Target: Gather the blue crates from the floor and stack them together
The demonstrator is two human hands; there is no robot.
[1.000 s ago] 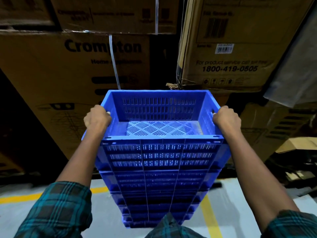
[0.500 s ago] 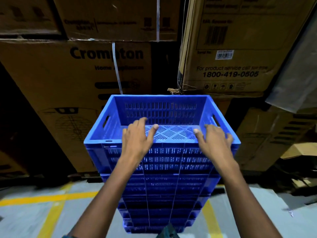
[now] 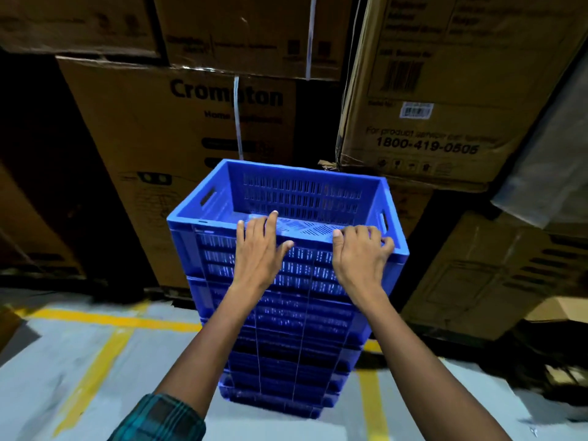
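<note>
Looming behind, the cardboard boxes (image 3: 178,132) leave a narrow bay; the stack of blue crates (image 3: 286,313) stands on the grey floor (image 3: 63,377) just before them, nested to save room; the top crate (image 3: 302,198) sits empty; the left hand (image 3: 259,253) lies flat-fingered over its near rim, the right hand (image 3: 359,256) curls onto that rim, probably to steady or shift the column.
</note>
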